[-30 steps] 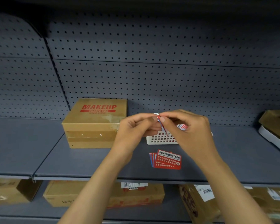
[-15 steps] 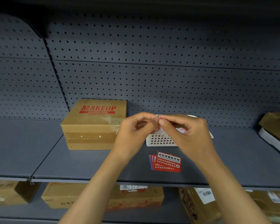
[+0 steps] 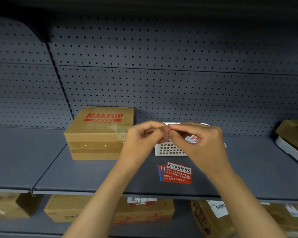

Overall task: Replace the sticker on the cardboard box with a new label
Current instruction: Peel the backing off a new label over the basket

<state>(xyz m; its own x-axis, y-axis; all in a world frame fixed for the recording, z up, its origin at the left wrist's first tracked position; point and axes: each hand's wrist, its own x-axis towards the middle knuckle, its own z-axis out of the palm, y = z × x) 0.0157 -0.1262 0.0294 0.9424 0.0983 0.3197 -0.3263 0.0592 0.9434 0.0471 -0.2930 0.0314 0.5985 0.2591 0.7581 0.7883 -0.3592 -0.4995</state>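
Note:
A brown cardboard box (image 3: pixel 100 133) printed MAKEUP in red sits on the grey shelf (image 3: pixel 86 172), left of my hands. My left hand (image 3: pixel 143 140) and my right hand (image 3: pixel 199 143) meet in front of a white perforated basket (image 3: pixel 167 150). Both pinch a small red-and-white sticker (image 3: pixel 193 139), fingertips together at its top corner. Most of the sticker is hidden by my right hand. A small stack of red labels (image 3: pixel 176 172) with white print lies on the shelf below my hands.
A pegboard wall (image 3: pixel 162 79) backs the shelf. At the far right edge lies a brown item on a white tray (image 3: pixel 292 140). The lower shelf holds several cardboard boxes (image 3: pixel 110 210), some with barcode labels.
The hands stay pinched together on the sticker, with only small finger shifts. More of the sticker is now hidden behind my right hand.

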